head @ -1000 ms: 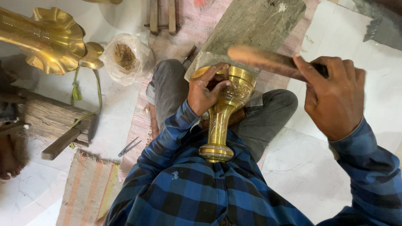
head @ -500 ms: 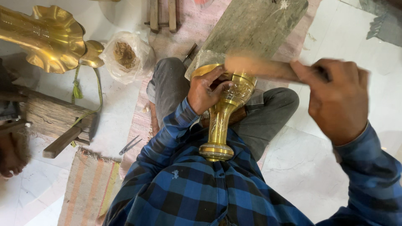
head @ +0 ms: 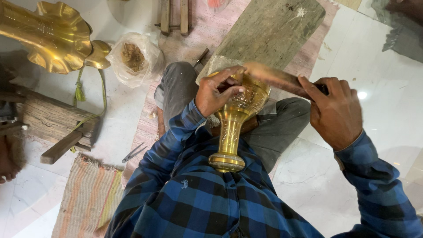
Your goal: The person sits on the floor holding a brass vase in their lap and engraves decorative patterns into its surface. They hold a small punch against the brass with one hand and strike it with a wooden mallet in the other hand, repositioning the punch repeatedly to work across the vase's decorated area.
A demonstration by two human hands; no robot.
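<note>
Head view, looking down at a seated person's lap: engraved brass goblet-shaped vessel [head: 232, 128] lies tilted across the legs, foot toward the chest, bowl resting vs. a grey wooden board [head: 269, 35]. Left hand [head: 216, 92] grips the bowl's rim. Right hand [head: 335, 110] is closed round a blurred wooden mallet [head: 277, 79], head at the rim. Judgement: keep the rim braced w/ left fingers clear; light, even taps.
</note>
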